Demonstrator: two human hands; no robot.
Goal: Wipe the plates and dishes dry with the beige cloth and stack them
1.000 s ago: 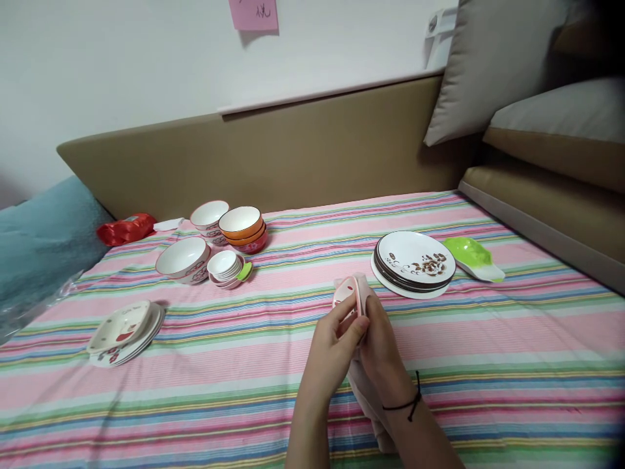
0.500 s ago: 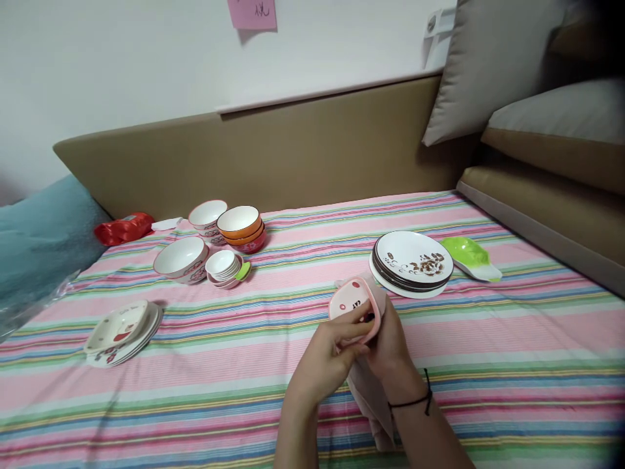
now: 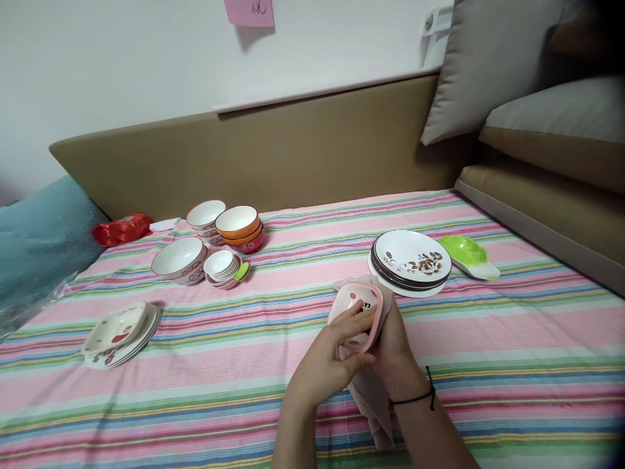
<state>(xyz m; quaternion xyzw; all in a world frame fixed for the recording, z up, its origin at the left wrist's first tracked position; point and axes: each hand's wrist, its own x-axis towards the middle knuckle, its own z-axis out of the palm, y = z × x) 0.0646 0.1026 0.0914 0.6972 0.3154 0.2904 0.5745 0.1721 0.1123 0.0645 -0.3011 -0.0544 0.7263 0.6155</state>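
Observation:
A small pink-rimmed bowl with dots and lettering inside is tilted up between my two hands. My left hand grips its near side, fingers reaching over the inside and thumb at the lower rim. Behind the bowl, my right hand is closed around a pale pink cloth pressed to the bowl's outside; most of its fingers are hidden. The cloth hangs down below my wrists. Just beyond my right hand stands a stack of plates with brown flowers on the top one.
A green leaf-shaped dish lies right of the plates. At the back left are white bowls, orange and red stacked bowls and small white dishes. A cream dish rests on plates at left. Cushions border the right.
The bowl has turned slightly in my hands, its inside facing me more. My left fingers have slid across its inside and are more spread. The other dishes stay put.

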